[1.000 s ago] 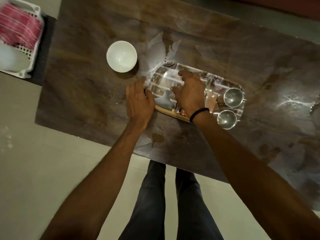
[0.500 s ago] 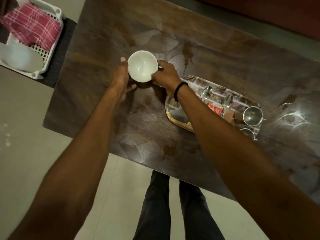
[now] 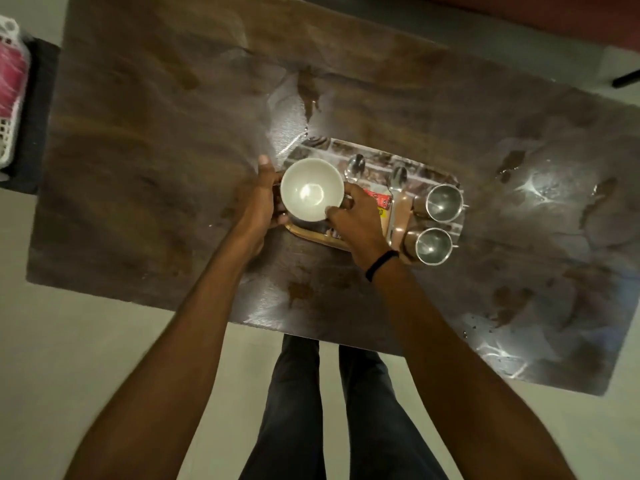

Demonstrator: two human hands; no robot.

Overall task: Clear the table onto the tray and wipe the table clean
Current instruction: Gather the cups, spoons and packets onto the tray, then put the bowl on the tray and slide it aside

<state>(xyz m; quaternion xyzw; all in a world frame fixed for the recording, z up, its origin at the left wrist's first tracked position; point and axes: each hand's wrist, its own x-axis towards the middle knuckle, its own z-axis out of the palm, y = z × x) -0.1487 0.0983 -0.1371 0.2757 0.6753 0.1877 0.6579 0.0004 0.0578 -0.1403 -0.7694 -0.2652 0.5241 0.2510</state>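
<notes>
- The white bowl (image 3: pixel 311 190) is held over the left end of the tray (image 3: pixel 313 234). The tray sits on the dark surface (image 3: pixel 156 168).
- The left hand (image 3: pixel 258 199) is curled round the bowl's left side. The right hand (image 3: pixel 356 216) is clamped on its right side (a black band is worn on that wrist).
- Both hands are probably used so that the bowl is kept level and can be put down softly.
- It cannot be told if the bowl already sits on the tray or is held just above it.
- The left end seems to be picked because the rest of the tray is taken. Two spoons (image 3: pixel 355 168) are laid in the middle, a red packet (image 3: pixel 381 200) is tucked beside them, and two steel cups (image 3: pixel 444 202) are stood at the right end.
- The bowl is round, white and shiny, with its open side up. Nothing is seen inside it but a spot of light.
- It looks hard and easy to break, so a gentle touch is likely needed.
- Brown spills (image 3: pixel 308 88) and wet patches are spread over the surface, so the wiping is not yet done.
- A white basket (image 3: pixel 5 140) with a red cloth (image 3: pixel 10 77) is seen at the far left, off the surface. The cloth may be meant for wiping.
</notes>
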